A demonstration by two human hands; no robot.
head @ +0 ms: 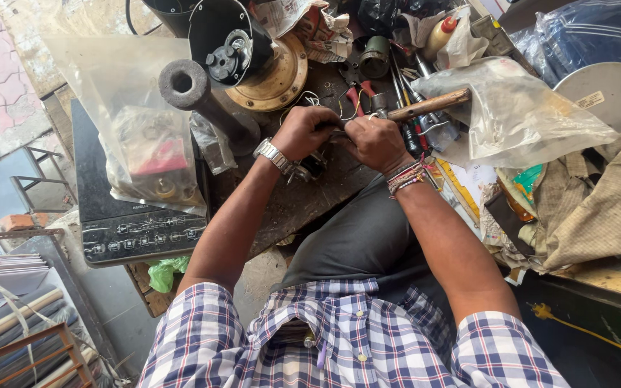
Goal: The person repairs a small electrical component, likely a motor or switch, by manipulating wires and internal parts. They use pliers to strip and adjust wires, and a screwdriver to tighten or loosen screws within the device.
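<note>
My left hand (305,132), a metal watch on its wrist, closes over a small dark metal part (309,167) on the worn workbench (296,205). My right hand (374,142), with thread bands at the wrist, presses against the left hand's fingers and grips a small tool or piece that the fingers hide. A wooden-handled hammer (429,105) lies just beyond the right hand. Thin wires (336,100) trail from between the hands.
A black induction cooktop (120,215) lies at the left under a clear plastic bag (145,129) of parts. A dark cylinder (199,100), a black motor housing (228,39) on a brass disc (278,75), screwdrivers (407,108), another plastic bag (519,115) and cloth (605,201) crowd the bench.
</note>
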